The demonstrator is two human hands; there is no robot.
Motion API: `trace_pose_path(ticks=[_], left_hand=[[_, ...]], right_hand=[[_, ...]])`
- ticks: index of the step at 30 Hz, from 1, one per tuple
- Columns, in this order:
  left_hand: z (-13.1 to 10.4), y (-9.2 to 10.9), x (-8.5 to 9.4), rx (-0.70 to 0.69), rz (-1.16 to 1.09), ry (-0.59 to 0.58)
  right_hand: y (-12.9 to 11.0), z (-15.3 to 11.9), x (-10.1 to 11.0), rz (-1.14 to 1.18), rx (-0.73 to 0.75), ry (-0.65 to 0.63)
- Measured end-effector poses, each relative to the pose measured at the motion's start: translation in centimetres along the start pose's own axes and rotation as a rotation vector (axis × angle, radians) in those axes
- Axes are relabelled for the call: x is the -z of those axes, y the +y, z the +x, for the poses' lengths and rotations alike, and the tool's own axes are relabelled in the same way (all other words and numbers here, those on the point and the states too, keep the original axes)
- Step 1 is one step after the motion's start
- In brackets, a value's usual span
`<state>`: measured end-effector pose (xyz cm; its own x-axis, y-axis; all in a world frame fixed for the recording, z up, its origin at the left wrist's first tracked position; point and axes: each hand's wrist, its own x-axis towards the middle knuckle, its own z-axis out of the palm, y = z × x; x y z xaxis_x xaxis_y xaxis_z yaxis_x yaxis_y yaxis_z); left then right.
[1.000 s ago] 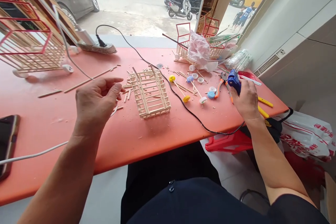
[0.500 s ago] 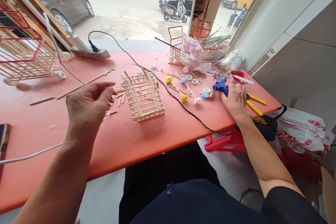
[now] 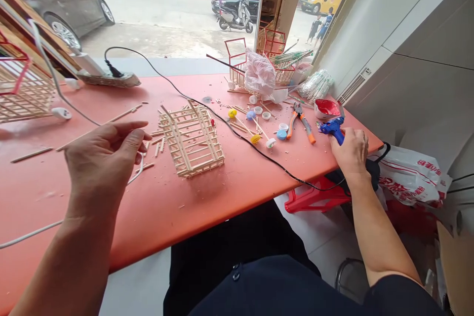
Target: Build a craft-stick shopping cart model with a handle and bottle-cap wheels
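My right hand [image 3: 351,152] is wrapped round the grip of a blue glue gun [image 3: 336,132] at the table's right end. The gun's nozzle points left, just in front of a small red-lined dish [image 3: 328,108]. My left hand [image 3: 99,165] hovers over the left part of the table, thumb against curled fingers in a pinch; whatever they may hold is hidden. Between my hands stands a small frame of glued wooden sticks [image 3: 202,166], touched by neither. Bottle-cap wheels on stick axles [image 3: 255,138] lie right of it.
Orange-handled pliers [image 3: 308,131] rest near the glue gun. A black cord [image 3: 259,152] crosses the red table [image 3: 148,222]. At the back are a power strip [image 3: 111,78], a crumpled plastic bag [image 3: 259,73] and red-railed stick carts. Another cart [image 3: 27,96] stands far left; loose sticks lie about.
My right hand has carried the glue gun to the right, uncovering the orange-handled pliers. My left hand keeps its pinch with little movement. The whole view has shifted slightly.
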<state>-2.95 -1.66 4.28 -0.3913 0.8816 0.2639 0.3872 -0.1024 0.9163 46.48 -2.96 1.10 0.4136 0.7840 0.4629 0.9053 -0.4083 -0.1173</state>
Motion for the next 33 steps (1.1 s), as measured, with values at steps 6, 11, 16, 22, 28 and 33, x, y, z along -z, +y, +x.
trace_pose_path(ticks=[6,11,16,22,28,33], left_hand=[[0.1,-0.2,0.0,0.016,-0.012,0.010],[0.1,-0.3,0.0,-0.007,0.015,0.031],[0.2,-0.2,0.1,-0.022,-0.001,0.052],[0.0,-0.3,0.1,-0.046,0.020,0.032],[-0.1,-0.6,0.0,-0.041,0.042,0.022],[0.0,-0.7,0.0,-0.048,0.054,0.018]], right_hand=[[-2.6,-1.2,0.9,0.040,0.144,0.030],[-5.8,-0.7,-0.1,0.084,0.260,0.004],[-7.1,-0.3,-0.9,0.053,0.255,-0.011],[-8.6,-1.1,-0.8,-0.008,0.171,-0.076],[-7.2,-0.7,0.0,0.199,0.249,-0.129],[-3.9,1.8,0.5,0.163,0.189,-0.100]])
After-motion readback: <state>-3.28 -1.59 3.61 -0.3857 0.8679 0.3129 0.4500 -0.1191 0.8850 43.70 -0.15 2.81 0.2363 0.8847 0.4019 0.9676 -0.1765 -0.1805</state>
